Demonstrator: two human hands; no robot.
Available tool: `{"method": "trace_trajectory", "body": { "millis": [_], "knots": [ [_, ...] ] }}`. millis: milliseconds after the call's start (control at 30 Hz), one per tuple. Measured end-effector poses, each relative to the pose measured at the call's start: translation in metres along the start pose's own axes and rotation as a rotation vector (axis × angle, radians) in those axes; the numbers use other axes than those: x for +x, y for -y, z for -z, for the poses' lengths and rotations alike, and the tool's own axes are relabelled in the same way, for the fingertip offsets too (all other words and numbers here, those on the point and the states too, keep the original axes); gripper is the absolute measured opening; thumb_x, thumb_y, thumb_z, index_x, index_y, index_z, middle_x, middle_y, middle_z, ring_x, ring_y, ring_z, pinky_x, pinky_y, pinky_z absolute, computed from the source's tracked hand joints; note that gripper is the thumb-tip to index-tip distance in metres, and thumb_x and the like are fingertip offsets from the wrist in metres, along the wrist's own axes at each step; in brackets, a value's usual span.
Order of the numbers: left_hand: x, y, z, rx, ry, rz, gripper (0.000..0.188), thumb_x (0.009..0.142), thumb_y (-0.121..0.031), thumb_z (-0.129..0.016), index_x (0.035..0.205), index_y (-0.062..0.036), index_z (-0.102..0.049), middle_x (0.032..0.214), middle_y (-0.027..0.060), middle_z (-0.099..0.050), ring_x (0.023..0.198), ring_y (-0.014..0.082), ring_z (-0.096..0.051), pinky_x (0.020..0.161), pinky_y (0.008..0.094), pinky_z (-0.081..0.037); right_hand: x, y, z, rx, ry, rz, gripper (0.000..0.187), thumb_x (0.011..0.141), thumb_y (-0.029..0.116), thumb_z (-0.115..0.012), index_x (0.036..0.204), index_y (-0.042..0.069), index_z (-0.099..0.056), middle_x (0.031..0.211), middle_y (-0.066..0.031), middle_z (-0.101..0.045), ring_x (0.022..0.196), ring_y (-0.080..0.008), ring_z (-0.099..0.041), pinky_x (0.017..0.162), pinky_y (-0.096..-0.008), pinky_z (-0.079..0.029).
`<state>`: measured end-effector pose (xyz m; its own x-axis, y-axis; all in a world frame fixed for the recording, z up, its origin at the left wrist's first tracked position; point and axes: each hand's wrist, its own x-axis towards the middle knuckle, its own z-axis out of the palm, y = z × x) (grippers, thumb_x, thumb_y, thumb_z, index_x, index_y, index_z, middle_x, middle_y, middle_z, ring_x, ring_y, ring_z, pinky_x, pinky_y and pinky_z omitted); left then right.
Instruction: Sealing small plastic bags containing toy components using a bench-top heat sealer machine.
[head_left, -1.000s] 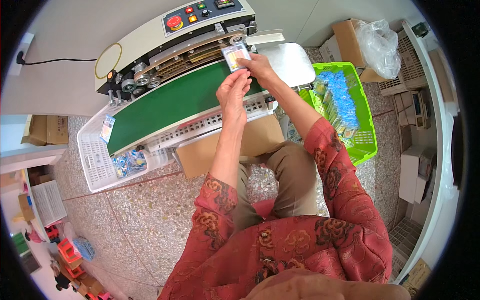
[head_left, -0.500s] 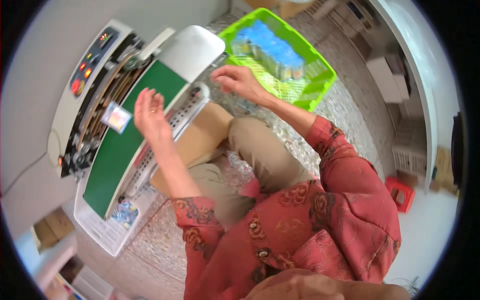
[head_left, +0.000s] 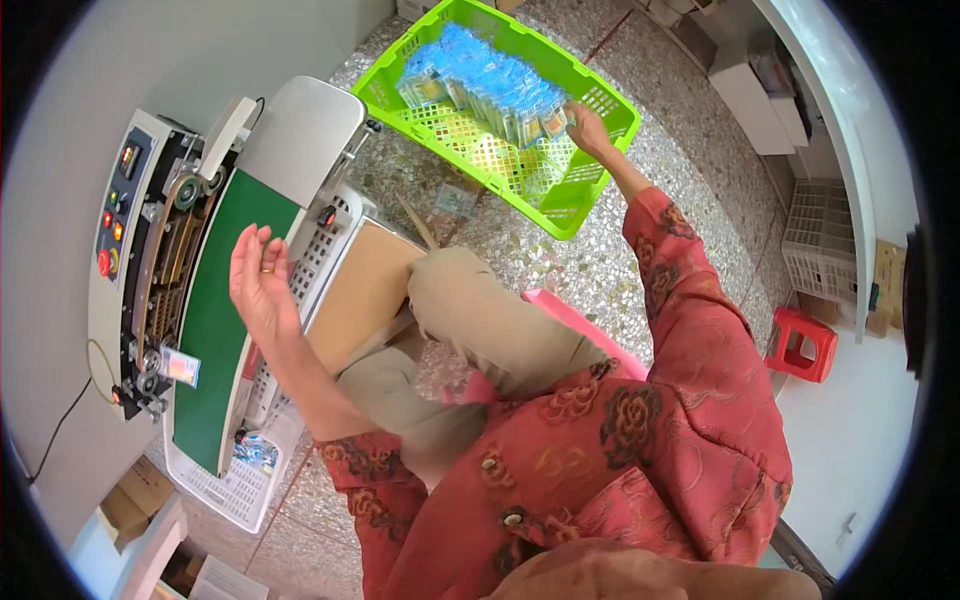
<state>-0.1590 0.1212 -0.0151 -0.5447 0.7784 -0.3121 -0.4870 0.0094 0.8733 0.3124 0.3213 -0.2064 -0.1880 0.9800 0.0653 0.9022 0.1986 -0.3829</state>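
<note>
Near left, a flat packet (head_left: 181,367) overlaps the green belt (head_left: 212,300), over which the left hand (head_left: 263,290) hangs loosely spread; far right, the right hand (head_left: 588,130) touches blue-topped packets (head_left: 490,88) in a green basket (head_left: 572,200), whether pinching I cannot tell.

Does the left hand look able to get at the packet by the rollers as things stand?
Probably yes: the left hand looks empty, over the green belt in this view, and nothing visible blocks its way to the packet, though the rollers may be gripping its edge.
</note>
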Motion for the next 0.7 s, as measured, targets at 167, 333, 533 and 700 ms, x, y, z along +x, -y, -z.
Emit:
{"method": "trace_trajectory", "body": {
  "millis": [167,333,533,700],
  "knots": [
    [0.001,-0.003,0.018,0.006,0.067,0.013,0.028,0.085,-0.010,-0.053,0.110,0.0012,-0.049,0.098,0.0085,-0.058,0.082,0.0145,-0.055,0.081,0.0278,-0.045,0.027,0.002,-0.012,-0.187,-0.024,0.242,0.039,0.071,0.000,-0.045,0.109,0.005,-0.049,0.108,-0.0158,-0.052,0.102,-0.0330,-0.049,0.086,-0.0379,-0.040],
    [0.004,0.001,0.017,0.031,0.080,0.035,0.027,0.085,-0.010,-0.053,0.110,0.0012,-0.049,0.098,0.0089,-0.058,0.082,0.0146,-0.056,0.080,0.0277,-0.047,0.043,-0.011,-0.021,-0.351,-0.014,0.347,0.044,0.069,0.006,-0.054,0.112,0.008,-0.046,0.117,-0.0090,-0.048,0.105,-0.0274,-0.046,0.086,-0.0369,-0.040],
    [0.001,0.001,0.010,0.096,0.009,0.041,0.021,0.084,-0.010,-0.055,0.102,0.0000,-0.054,0.092,0.0079,-0.059,0.074,0.0126,-0.056,0.075,0.0262,-0.047,0.049,-0.009,-0.023,-0.483,0.040,0.422,0.038,0.072,0.005,-0.048,0.109,0.006,-0.045,0.116,-0.0091,-0.047,0.107,-0.0275,-0.044,0.089,-0.0362,-0.037],
    [0.000,0.002,0.008,0.110,0.005,0.049,0.021,0.084,-0.011,-0.055,0.102,0.0002,-0.054,0.093,0.0086,-0.059,0.074,0.0130,-0.056,0.076,0.0266,-0.047,0.049,-0.014,-0.020,-0.470,0.022,0.491,0.031,0.073,0.004,-0.045,0.104,0.004,-0.046,0.112,-0.0117,-0.048,0.107,-0.0278,-0.043,0.090,-0.0357,-0.036]
  ]
}}
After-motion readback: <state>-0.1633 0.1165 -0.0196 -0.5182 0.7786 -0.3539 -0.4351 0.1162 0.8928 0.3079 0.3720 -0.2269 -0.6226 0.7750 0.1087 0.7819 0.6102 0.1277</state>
